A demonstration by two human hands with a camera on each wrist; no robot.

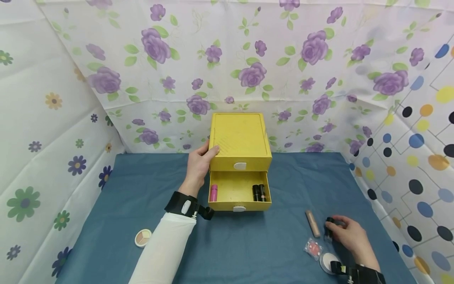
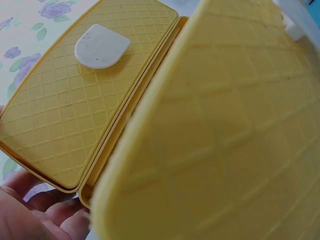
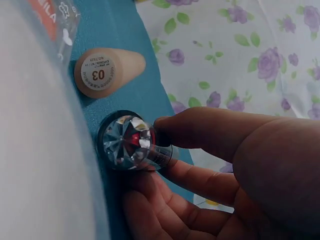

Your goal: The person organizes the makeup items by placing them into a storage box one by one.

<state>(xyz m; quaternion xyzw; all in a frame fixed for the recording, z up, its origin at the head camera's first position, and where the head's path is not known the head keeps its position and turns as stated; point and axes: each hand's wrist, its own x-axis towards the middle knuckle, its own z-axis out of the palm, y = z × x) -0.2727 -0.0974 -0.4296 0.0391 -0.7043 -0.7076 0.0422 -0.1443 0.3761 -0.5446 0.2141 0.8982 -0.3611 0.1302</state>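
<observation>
My left hand [image 1: 199,165] grips the left side of a yellow two-drawer box [image 1: 239,136], its thumb on the top edge. The lower drawer [image 1: 235,179] is pulled out; the upper one is closed. Inside lie a pink tube [image 1: 214,193] at the left and two black tubes [image 1: 259,193] at the right. On the right side of the cloth, my right hand [image 1: 352,236] pinches a lipstick [image 3: 131,140] between thumb and fingers. This lipstick has a clear faceted end and a black part. Beside it lies a beige tube [image 1: 312,223] with an 03 label on its end.
A clear packet with a pink item [image 1: 313,249] and a round white compact [image 1: 328,261] lie by the right wrist. A round three-tone palette [image 1: 143,238] lies left of the left forearm. Blue cloth [image 1: 241,244] covers the table, with flowered sheets [image 1: 227,59] behind.
</observation>
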